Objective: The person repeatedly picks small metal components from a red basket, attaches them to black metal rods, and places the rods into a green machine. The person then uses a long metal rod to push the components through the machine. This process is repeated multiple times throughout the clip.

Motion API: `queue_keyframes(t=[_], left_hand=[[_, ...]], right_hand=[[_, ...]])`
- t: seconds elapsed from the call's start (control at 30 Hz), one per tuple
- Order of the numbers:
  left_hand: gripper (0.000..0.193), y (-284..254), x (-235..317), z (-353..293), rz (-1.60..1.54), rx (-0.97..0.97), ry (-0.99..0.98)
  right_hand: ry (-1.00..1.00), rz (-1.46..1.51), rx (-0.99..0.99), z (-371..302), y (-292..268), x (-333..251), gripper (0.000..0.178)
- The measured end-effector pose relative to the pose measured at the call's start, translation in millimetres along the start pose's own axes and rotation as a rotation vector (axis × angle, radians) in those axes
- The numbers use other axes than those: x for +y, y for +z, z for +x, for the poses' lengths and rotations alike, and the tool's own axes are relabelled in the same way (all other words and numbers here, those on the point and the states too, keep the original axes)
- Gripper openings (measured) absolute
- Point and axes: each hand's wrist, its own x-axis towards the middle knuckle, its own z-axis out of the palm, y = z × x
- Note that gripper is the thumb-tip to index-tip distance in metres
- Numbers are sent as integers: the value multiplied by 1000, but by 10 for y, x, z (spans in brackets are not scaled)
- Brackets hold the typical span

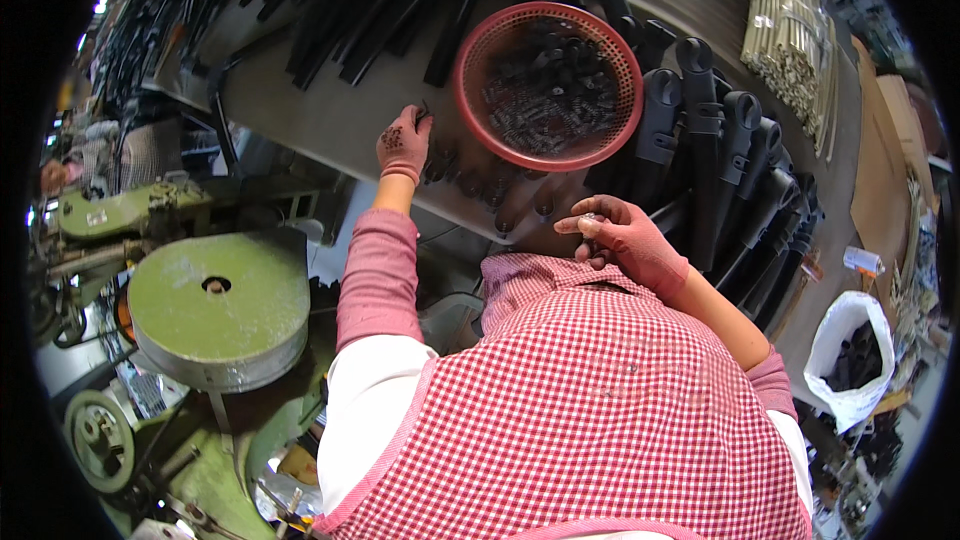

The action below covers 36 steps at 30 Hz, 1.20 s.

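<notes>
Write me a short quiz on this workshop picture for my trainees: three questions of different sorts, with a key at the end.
1. Which of the person's hands is nearer the round green machine cover: the left hand or the right hand?

2. Multiple choice. The red basket holds:
A) pale rods
B) small black parts
C) green discs

3. True or false: the white bag on the picture's right side has dark pieces in it.

Key: 1. the left hand; 2. B; 3. true.
</notes>
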Motion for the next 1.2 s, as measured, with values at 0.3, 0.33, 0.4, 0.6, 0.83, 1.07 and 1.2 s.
queue_keyframes(t=[0.3,0.33,0.4,0.6,0.83,1.07,1.2], left_hand=[[17,-282,668,542,200,-181,364],[17,-260,800,554,75,-34,555],[23,-30,1136,841,235,-80,796],[29,419,1377,1231,542,-570,636],[28,281,1212,977,380,-610,514],[15,200,1383,562,-1347,-665,-505],[16,-88,1776,278,-1324,-518,-525]], right_hand=[[-47,234,202,-146,-230,-120,25],[-96,250,135,-130,-227,-121,26],[-89,274,152,-84,-198,-130,28],[-201,333,169,-174,-203,-245,26],[-257,408,60,-163,-284,-148,20],[-348,336,11,-209,-357,-320,18],[-414,361,-5,-203,-280,-446,19]])
